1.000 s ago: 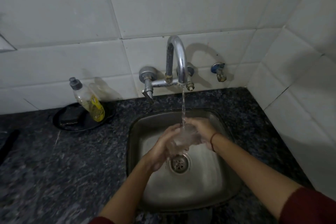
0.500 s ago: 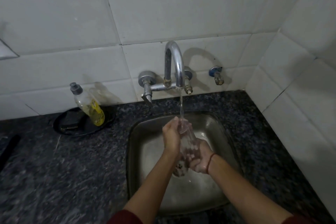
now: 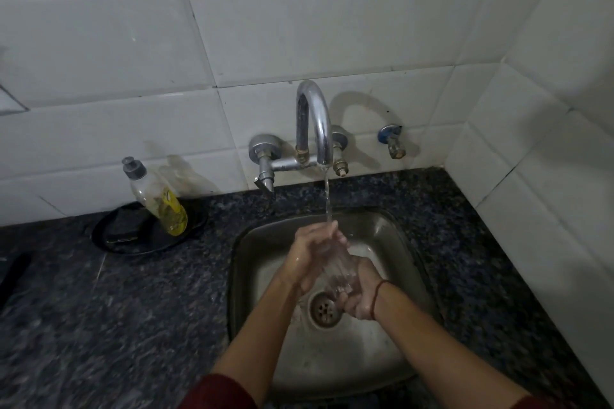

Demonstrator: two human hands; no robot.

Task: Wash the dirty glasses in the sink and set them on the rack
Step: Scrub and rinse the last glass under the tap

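A clear drinking glass [image 3: 339, 271] is held over the steel sink [image 3: 392, 232], tilted with its mouth up under the running water from the chrome tap [image 3: 315, 123]. My right hand [image 3: 360, 292] grips the glass at its base, above the drain [image 3: 324, 309]. My left hand [image 3: 312, 252] wraps around the upper part of the glass, fingers at the rim where the stream lands. No rack is in view.
A dish-soap bottle [image 3: 159, 199] with yellow liquid leans on a black round tray [image 3: 113, 236] left of the sink. Dark granite counter [image 3: 99, 325] surrounds the sink. White tiled walls stand behind and to the right. A small blue valve [image 3: 392, 139] sits right of the tap.
The glass went from lying between both hands to tilted upright under the stream; my left hand rose to the rim, my right dropped to the base. My head moved slightly closer.
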